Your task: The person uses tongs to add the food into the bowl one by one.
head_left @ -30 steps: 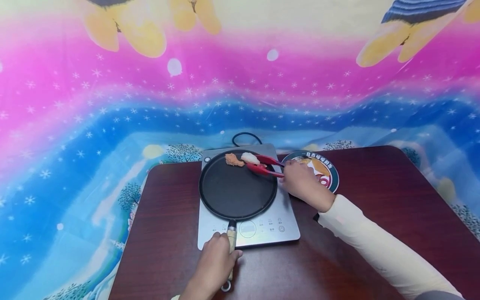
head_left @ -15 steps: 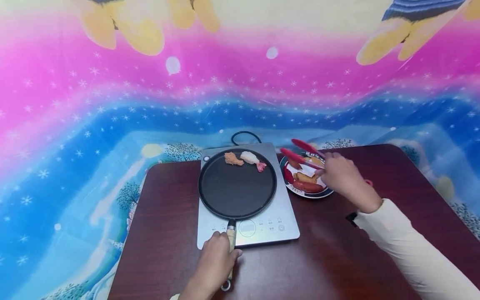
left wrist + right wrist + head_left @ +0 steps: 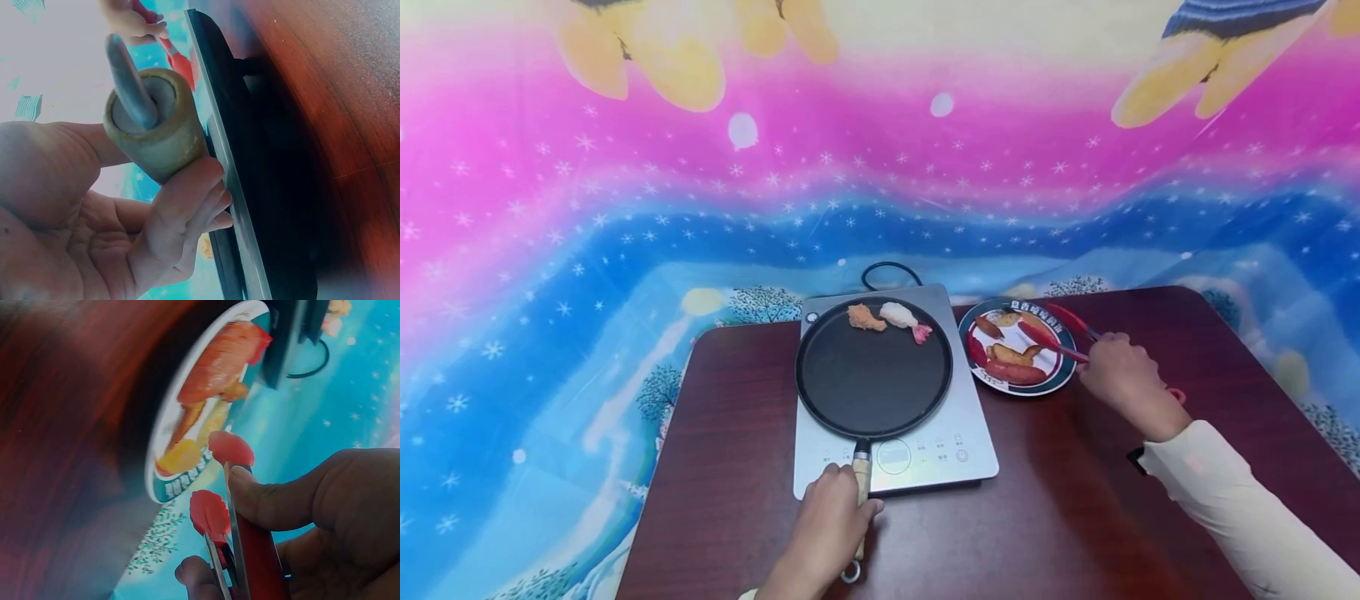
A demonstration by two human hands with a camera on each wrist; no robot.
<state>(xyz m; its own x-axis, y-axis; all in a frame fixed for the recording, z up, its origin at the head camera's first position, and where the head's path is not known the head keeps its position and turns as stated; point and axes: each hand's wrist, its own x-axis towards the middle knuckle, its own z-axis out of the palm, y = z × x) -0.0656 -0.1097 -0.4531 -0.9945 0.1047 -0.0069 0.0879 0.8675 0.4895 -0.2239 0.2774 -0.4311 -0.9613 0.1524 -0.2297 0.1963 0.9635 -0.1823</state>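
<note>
My left hand [image 3: 833,521] grips the pale wooden handle [image 3: 862,477] of a round black flat pan [image 3: 872,387]. In the left wrist view, fingers curl around that handle [image 3: 165,147]. At the pan's far side lie a browned drumstick-like piece [image 3: 865,317] and a white shrimp [image 3: 898,314] with a pink tail. My right hand [image 3: 1122,373] holds red-tipped tongs [image 3: 1037,335] at the right side of a plate [image 3: 1070,367]. Their tips stand apart with nothing between them. On the plate are a reddish sausage [image 3: 1015,372] and several other food pieces.
The pan sits on a silver induction cooker [image 3: 977,467], whose black cord [image 3: 891,265] loops behind it. Everything stands on a dark red-brown table [image 3: 737,467]. A colourful printed cloth [image 3: 880,150] hangs behind and around the table.
The tongs have released the shrimp, leaving it in the pan. My right hand has drawn them rightward, across to the plate's right side. My left hand stays on the handle.
</note>
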